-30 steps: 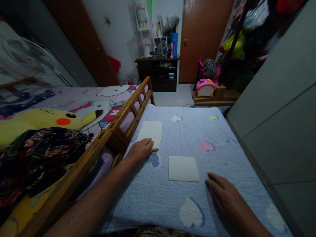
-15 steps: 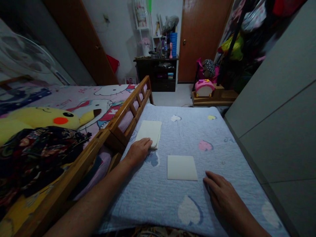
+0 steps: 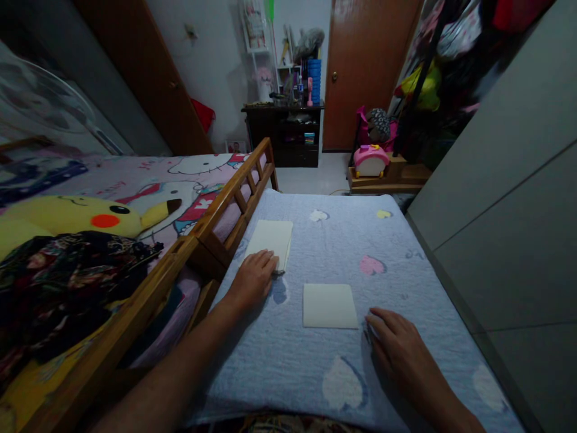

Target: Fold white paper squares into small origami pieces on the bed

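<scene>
A stack of white paper (image 3: 273,234) lies at the left side of the blue bedspread, beside the wooden rail. My left hand (image 3: 253,278) is over its near edge, fingers on top and the thumb at the near right corner, closed on the sheets there; part of the thumb is hidden. To the right and nearer me, a single white piece of paper (image 3: 330,305) lies flat. Just right of this piece, my right hand (image 3: 399,343) hovers low or rests on the bedspread, fingers stretched out and a little bent, holding nothing.
The bedspread (image 3: 333,240) has heart patterns. A wooden bed rail (image 3: 216,219) runs along its left side, with a yellow plush toy (image 3: 76,216) and dark patterned cloth (image 3: 67,264) beyond. A pale cabinet (image 3: 505,198) borders the right side.
My left hand has shifted slightly at the stack's near corner. My right hand has come a little closer to the single piece of paper. The camera view has moved slightly.
</scene>
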A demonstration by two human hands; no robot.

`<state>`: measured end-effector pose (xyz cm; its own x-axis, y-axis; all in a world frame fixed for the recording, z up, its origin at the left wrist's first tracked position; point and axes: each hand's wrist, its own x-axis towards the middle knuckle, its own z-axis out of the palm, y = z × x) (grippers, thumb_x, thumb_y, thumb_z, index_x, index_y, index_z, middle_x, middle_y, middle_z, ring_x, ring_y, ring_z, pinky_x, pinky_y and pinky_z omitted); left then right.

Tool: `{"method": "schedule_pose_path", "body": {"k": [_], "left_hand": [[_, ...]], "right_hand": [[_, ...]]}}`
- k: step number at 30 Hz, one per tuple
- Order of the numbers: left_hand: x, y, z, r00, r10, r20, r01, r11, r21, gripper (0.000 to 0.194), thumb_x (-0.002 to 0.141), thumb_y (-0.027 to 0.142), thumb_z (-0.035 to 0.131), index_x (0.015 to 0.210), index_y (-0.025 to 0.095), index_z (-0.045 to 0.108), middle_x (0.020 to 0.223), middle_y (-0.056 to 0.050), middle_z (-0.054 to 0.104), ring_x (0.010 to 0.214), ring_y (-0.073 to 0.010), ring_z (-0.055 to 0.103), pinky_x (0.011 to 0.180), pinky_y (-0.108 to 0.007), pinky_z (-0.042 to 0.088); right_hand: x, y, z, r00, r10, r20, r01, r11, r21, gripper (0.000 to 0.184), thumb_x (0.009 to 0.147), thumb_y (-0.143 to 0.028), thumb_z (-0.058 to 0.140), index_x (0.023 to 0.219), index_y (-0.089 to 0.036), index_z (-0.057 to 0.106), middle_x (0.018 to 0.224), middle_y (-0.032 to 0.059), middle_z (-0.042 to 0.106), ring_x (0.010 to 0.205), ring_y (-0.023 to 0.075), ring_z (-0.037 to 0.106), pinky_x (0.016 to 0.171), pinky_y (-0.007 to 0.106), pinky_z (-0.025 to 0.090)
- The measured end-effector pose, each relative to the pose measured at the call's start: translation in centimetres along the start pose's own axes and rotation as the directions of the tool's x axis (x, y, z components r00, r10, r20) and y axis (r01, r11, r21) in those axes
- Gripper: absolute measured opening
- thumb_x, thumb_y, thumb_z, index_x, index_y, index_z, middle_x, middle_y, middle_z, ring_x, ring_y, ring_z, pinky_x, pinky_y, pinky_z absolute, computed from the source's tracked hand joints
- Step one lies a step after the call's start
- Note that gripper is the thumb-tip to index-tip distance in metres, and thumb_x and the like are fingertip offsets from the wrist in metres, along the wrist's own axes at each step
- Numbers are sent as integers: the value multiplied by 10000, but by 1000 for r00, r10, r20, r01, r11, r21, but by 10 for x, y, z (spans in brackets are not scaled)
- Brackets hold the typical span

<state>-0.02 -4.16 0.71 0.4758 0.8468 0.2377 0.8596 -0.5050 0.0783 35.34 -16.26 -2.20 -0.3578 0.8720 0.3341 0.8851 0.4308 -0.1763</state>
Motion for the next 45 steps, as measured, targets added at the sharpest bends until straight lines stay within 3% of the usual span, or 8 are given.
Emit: {"method": "schedule_pose_path", "body": {"k": [4, 8, 11, 23, 27, 32, 36, 45], "left_hand": [[-15, 48, -5, 994, 98, -38, -103, 980, -171, 426, 831, 131, 556, 1256, 167, 558, 1292, -140, 599, 1205, -288, 546, 1034, -485, 464], [-29, 99, -1, 966, 243, 91, -209, 936, -284, 339, 836, 173, 599, 1174, 181, 576, 1267, -109, 605, 1085, -266, 574, 911, -418, 532], [-31, 118, 6, 957, 258, 134, -218, 942, -257, 216, 870, 172, 588, 1085, 187, 587, 1209, -87, 625, 1030, -255, 569, 866, -410, 532], [-18, 121, 22, 952, 303, -36, -305, 947, -100, 70, 950, 185, 540, 929, 176, 606, 977, -54, 656, 862, -215, 561, 721, -349, 490], [-13, 115, 25, 963, 254, -89, -259, 965, -52, 106, 937, 175, 563, 840, 185, 605, 882, -38, 648, 809, -212, 561, 675, -331, 467], [-13, 112, 25, 967, 248, -54, -252, 964, -87, 146, 914, 146, 583, 775, 189, 572, 788, -9, 614, 737, -191, 560, 613, -302, 432], [-18, 117, 25, 973, 227, -29, -229, 966, -118, 143, 891, 146, 596, 766, 195, 547, 779, -2, 602, 722, -185, 562, 605, -300, 423], [-13, 125, 30, 953, 304, -4, -304, 952, -34, 156, 909, 106, 540, 777, 190, 540, 767, -16, 595, 682, -190, 551, 558, -306, 397]], "right_hand": [[19, -17, 0, 997, -54, 49, 51, 996, 73, 357, 872, -98, 482, 1191, -183, 617, 1229, 106, 661, 1113, 248, 601, 953, 430, 500], [33, -26, 5, 989, -119, 88, 111, 990, 92, 373, 853, -30, 484, 1163, -190, 615, 1222, 83, 670, 1093, 228, 604, 923, 388, 490], [39, -27, 7, 985, -141, 96, 132, 987, 92, 286, 861, -43, 526, 1079, -192, 636, 1152, 65, 690, 1016, 225, 619, 888, 384, 477], [50, -28, 8, 995, -100, 13, 95, 972, 215, 146, 838, -76, 539, 786, -171, 637, 827, 49, 673, 808, 192, 584, 817, 348, 401], [51, -29, 6, 995, -92, -37, 99, 959, 264, 154, 869, -90, 511, 853, -173, 639, 871, 58, 679, 833, 200, 584, 805, 347, 407], [51, -30, 7, 994, -110, 17, 103, 970, 219, 191, 844, -120, 579, 1019, -180, 627, 1095, 92, 670, 1016, 247, 572, 913, 390, 410], [53, -31, 11, 989, -132, 70, 120, 980, 158, 112, 848, -104, 592, 898, -197, 629, 1037, 68, 677, 964, 228, 578, 893, 382, 405], [59, -35, 9, 981, -110, 163, 94, 991, 98, 128, 827, -85, 582, 885, -189, 629, 972, 62, 675, 930, 223, 574, 860, 356, 389]]}}
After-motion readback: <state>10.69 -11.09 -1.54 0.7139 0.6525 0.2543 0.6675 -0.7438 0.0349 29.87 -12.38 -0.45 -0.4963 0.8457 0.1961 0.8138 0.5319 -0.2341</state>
